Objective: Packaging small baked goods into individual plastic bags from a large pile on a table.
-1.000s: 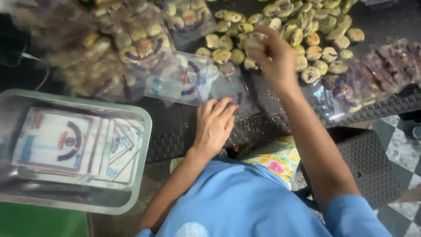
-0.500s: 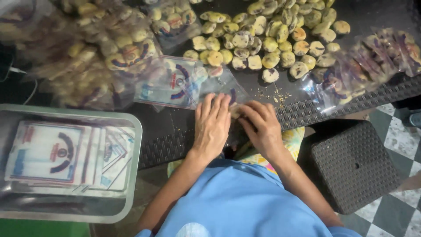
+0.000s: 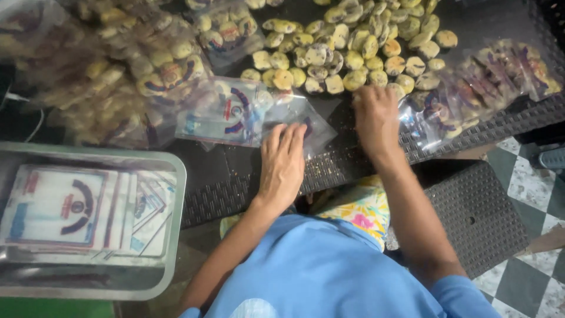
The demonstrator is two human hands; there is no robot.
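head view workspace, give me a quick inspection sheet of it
surface: dark woven table.
job's things: loose yellow-green pieces heaped at the far edge; clear empty bag.
clutter: filled bags at left, more filled bags at right, metal tray holding flat printed bags.
grippers: left hand flat on the clear bag; right hand at the heap's edge, fingers on the pieces.
cables: thin cable at far left.
surroundings: checkered floor, dark stool.

Light-blue short-sleeve shirt, bright floral cloth w/ yellow and pink at lap, forearms bare.
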